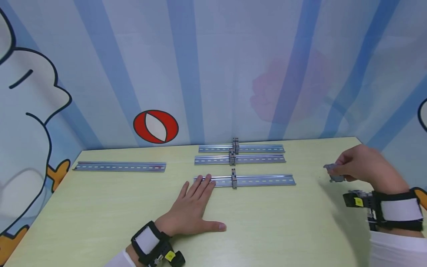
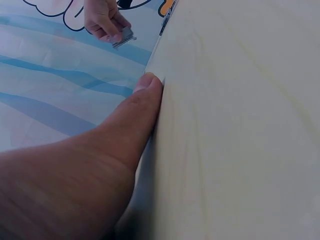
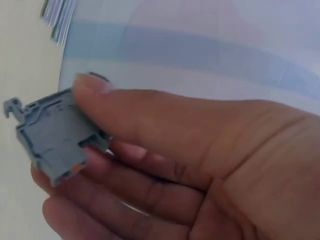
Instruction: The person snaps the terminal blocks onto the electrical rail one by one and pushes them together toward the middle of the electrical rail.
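Right hand (image 1: pixel 361 165) up off the pale yellow-green table (image 1: pixel 100 222), near its right edge — thumb and fingers pinching a small grey plastic clip block (image 1: pixel 333 172). Left hand (image 1: pixel 193 207) flat on the table, fingers spread and straight, tips touching the left end of the nearest long silver metal rail (image 1: pixel 260 180). Two more rails just behind it, a fourth far left. Plenty of bare table between the hands.

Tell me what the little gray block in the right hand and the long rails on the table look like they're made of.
Gray block: looks like molded plastic, matte, with a thin hook and an orange spot. Rails: probably plated steel or aluminum, judging by the silvery sheen and punched slots.
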Demonstrator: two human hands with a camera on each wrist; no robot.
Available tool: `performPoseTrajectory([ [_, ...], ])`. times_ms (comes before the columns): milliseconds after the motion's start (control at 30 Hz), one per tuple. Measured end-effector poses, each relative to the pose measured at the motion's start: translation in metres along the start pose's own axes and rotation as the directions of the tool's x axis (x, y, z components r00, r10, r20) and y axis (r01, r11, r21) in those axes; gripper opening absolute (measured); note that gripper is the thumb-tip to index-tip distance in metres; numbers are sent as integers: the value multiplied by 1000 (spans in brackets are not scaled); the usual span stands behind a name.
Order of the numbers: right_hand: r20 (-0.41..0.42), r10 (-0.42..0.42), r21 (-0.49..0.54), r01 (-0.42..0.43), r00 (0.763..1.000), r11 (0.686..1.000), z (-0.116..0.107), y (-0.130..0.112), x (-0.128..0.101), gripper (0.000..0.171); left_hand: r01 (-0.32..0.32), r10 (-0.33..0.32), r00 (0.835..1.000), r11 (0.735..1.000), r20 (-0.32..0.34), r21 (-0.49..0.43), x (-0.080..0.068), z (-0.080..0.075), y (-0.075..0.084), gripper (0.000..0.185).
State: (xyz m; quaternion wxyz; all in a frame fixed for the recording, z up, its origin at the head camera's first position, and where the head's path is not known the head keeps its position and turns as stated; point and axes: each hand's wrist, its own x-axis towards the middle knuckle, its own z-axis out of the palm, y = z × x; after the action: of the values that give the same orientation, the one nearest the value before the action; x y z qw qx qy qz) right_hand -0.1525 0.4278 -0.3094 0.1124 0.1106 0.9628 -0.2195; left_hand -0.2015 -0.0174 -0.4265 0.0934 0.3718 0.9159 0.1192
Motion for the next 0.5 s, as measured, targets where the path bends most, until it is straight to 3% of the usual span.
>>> performPoseTrajectory([
  [133, -21, -66, 54, 67, 998, 996, 6, -25, 2, 28, 0, 0, 1000, 1000, -5, -1, -1, 0, -1, 119],
  [300, 5, -94, 118, 93, 996, 989, 22, -50, 7, 22, -1, 1, 1000, 1000, 0, -3, 0, 1, -1, 120],
  [500, 6, -122, 108, 121, 992, 987, 40, -61, 14, 17, -2, 2, 1000, 1000, -7, -8, 1, 4, -3, 119],
])
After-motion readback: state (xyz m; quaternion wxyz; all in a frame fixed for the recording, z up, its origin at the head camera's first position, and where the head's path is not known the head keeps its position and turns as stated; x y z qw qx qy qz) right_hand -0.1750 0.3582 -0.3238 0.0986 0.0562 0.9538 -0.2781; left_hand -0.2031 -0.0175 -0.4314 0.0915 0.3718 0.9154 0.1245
